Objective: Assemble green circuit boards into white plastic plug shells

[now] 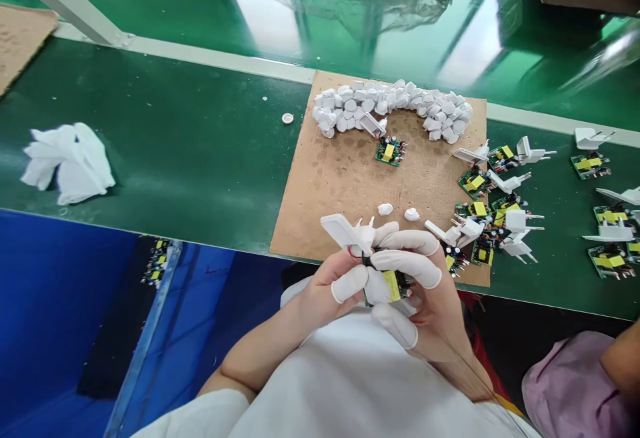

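Both hands are up close to the torso, just off the near edge of the cardboard sheet (320, 191) on the green worktop (200, 158). L hand (343, 281) and R hand (433, 298) both have white finger cots on, and the grip is closed: a circuit board (393, 286) is pinched btwn them. It sits right at the fingertips, long axis approx. L to R, yellow part toward the R hand. L thumb is up against a white lump (377, 286) at the board's L end; R fingers reach over the far side, R thumb under the near edge.

A white plug housing (345, 233) hangs off that same L end by thin wires, tilted, its flat plate slanting up and away to the L. So the housing is nearer the L hand, the board's bare end nearer the R.

Just beyond the fingers lie two small wads (399, 211), apart from each other, w/ a lone board (391, 151) and a curved heap of pale discs (350, 105) further off. More boards w/ plugs (477, 209) are bunched to the R.
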### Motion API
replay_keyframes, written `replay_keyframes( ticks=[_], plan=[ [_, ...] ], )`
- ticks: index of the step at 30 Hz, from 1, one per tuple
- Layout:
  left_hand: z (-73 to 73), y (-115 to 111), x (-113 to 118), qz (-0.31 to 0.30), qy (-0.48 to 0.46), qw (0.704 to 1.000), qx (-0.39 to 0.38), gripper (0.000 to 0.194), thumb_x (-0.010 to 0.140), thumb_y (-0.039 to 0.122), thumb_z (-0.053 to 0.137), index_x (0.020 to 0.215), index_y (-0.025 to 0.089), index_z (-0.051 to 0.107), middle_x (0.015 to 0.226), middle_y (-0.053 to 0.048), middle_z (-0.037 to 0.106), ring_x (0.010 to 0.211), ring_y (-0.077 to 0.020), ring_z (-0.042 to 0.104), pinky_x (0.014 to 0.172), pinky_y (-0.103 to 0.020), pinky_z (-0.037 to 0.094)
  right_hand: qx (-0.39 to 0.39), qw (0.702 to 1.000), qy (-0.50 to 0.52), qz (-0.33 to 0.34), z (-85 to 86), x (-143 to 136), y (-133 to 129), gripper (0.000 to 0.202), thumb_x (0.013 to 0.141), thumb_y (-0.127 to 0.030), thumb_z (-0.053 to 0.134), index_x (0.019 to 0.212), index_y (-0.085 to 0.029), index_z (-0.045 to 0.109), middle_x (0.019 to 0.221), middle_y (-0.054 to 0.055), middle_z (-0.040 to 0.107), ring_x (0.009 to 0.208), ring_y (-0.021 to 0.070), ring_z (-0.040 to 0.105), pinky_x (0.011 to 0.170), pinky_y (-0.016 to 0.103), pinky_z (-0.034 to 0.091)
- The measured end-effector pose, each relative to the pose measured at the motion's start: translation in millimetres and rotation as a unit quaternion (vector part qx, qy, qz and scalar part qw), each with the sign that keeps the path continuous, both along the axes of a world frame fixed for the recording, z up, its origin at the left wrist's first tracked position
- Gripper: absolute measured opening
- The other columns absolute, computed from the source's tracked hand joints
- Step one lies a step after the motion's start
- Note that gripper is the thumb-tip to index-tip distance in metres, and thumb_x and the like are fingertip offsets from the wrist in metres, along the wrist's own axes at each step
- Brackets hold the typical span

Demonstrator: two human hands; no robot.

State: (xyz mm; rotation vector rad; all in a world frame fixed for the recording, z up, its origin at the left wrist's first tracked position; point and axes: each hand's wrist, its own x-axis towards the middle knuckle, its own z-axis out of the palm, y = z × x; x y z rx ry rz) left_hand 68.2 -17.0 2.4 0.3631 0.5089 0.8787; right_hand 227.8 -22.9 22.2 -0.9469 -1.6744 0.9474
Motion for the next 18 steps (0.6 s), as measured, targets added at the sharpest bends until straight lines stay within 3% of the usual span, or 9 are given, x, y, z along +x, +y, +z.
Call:
replay_keyframes(
  ticks=[2,6,10,12,15,18],
  plan=[
    [2.3,0.2,-1.5,-0.004,-0.001,1.000,-0.009,0.039,0.083,0.049,0.085,0.114,0.027,0.080,0.112,-0.005,0.083,0.123,-0.0320,0.073,0.110,-0.049,0.054,0.011,1.000,0.003,0.020,-0.7,5.5,2.2,0.048,0.098,-0.040,0.073,0.143,-0.030,0.059,0.127,0.011,0.063,0.123,0.0317,0.069,0.101,0.045,0.064],
    [2.2,3.8,0.7,-0.004,-0.005,1.000,0.013,0.054,0.079,0.061,0.084,0.120,0.027,0.078,0.122,-0.008,0.080,0.130,-0.0350,0.068,0.111,-0.048,0.054,0.047,0.998,-0.037,0.021,-4.6,11.3,7.4,0.054,0.094,-0.033,0.079,0.145,-0.031,0.060,0.125,0.011,0.066,0.119,0.0321,0.073,0.098,0.046,0.066],
    [-6.4,10.0,3.6,0.010,0.019,1.000,-0.013,0.052,0.079,0.050,0.088,0.125,0.028,0.075,0.124,-0.008,0.080,0.122,-0.0327,0.073,0.102,-0.044,0.059,0.087,0.994,-0.066,0.010,-10.4,11.5,14.7,0.054,0.094,-0.033,0.080,0.144,-0.030,0.061,0.123,0.011,0.067,0.117,0.0304,0.074,0.096,0.044,0.066],
    [-10.7,13.8,3.9,0.009,0.011,1.000,-0.023,0.061,0.080,0.056,0.086,0.130,0.025,0.072,0.123,-0.011,0.079,0.119,-0.0337,0.074,0.098,-0.044,0.061,0.088,0.994,-0.068,0.006,-14.3,11.2,19.3,0.053,0.094,-0.035,0.079,0.143,-0.029,0.061,0.123,0.012,0.068,0.117,0.0295,0.074,0.095,0.043,0.066],
    [-14.1,18.8,4.4,-0.005,0.001,1.000,0.006,0.075,0.078,0.060,0.086,0.141,0.024,0.065,0.125,-0.014,0.078,0.116,-0.0359,0.074,0.095,-0.046,0.061,0.082,0.995,-0.059,-0.003,-20.7,10.1,26.6,0.053,0.094,-0.040,0.079,0.142,-0.027,0.062,0.123,0.013,0.071,0.117,0.0295,0.074,0.094,0.042,0.066],
    [-14.4,20.8,5.3,-0.002,0.024,0.999,0.034,0.078,0.079,0.052,0.088,0.147,0.027,0.061,0.132,-0.015,0.076,0.119,-0.0362,0.073,0.097,-0.046,0.059,0.098,0.993,-0.064,-0.008,-23.9,7.6,30.9,0.055,0.093,-0.043,0.079,0.144,-0.028,0.061,0.122,0.013,0.072,0.114,0.0288,0.075,0.093,0.041,0.066]
  ],
)
